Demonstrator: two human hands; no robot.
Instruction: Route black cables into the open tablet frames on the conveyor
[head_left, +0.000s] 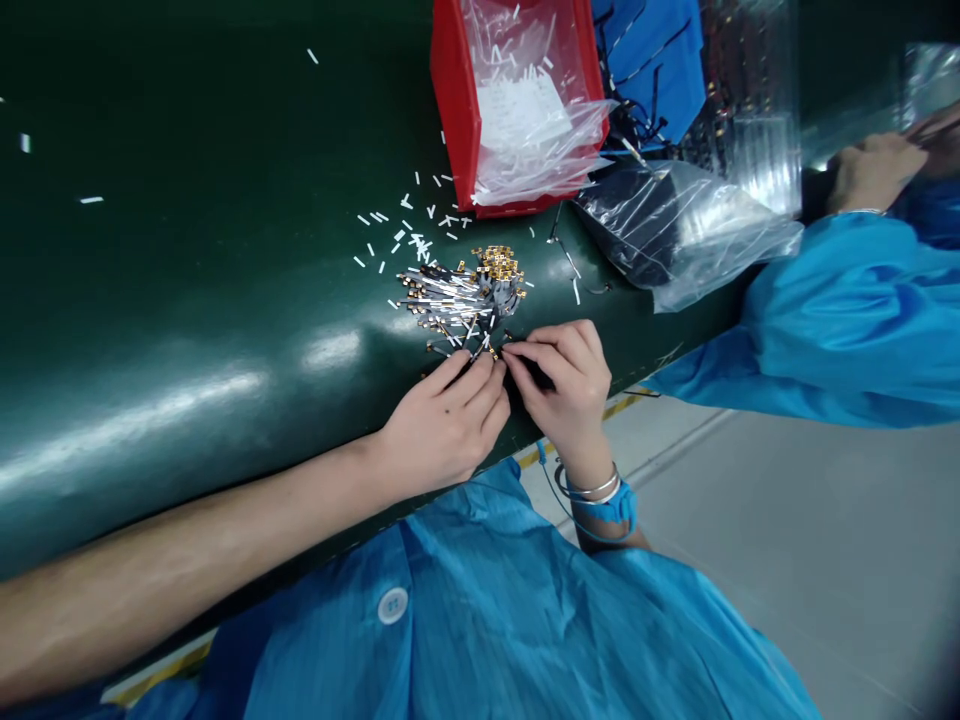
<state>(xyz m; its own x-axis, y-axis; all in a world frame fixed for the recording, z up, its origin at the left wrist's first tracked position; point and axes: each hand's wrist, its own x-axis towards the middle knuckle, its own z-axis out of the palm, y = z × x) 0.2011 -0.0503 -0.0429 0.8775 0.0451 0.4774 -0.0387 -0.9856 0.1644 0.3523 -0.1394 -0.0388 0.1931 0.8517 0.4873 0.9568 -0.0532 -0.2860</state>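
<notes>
My left hand [454, 420] rests at the near edge of the table, fingers bent and fingertips closed round a short thin cable with a small gold connector [493, 352]. Just to its right, my right hand [566, 385] pinches at the same spot with thumb and index finger. The fingertips hide most of that cable. Right beyond them lies a pile of short grey cables [450, 300] with white sleeves and gold ends. A bunch of gold connectors [499, 263] sits at the pile's far right side. Loose white strips [416, 240] are scattered behind it.
A red bin [456, 110] holds a clear bag of white pieces. Beside it are a blue bin [679, 90] with black cables and a clear plastic bag [682, 230] with dark contents. At the right, a co-worker's blue sleeve [847, 310] reaches over the green table [187, 250].
</notes>
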